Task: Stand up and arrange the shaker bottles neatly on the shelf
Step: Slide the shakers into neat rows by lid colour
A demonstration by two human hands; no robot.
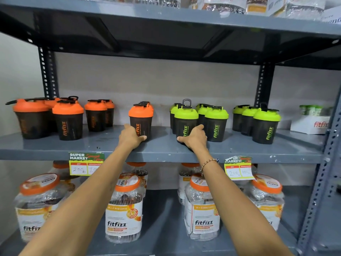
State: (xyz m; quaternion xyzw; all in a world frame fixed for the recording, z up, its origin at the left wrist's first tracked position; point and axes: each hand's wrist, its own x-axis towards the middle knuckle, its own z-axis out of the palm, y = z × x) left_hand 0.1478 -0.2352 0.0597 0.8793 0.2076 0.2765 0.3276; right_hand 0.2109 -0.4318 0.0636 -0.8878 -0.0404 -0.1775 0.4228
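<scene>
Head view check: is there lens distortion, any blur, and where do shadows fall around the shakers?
Head view: wide-angle bending curves the shelf edges and the right upright; the hands, left and right, and the front shakers, orange and green, are sharp; corners soften, the top packets slightly blurred; dark shadow lies under the upper shelf; no strong glare.

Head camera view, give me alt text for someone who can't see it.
Two bare hands grip shaker bottles on a grey shelf: the left hand an orange-lidded bottle, the right hand a green-lidded bottle. More upright bottles stand alongside.
</scene>
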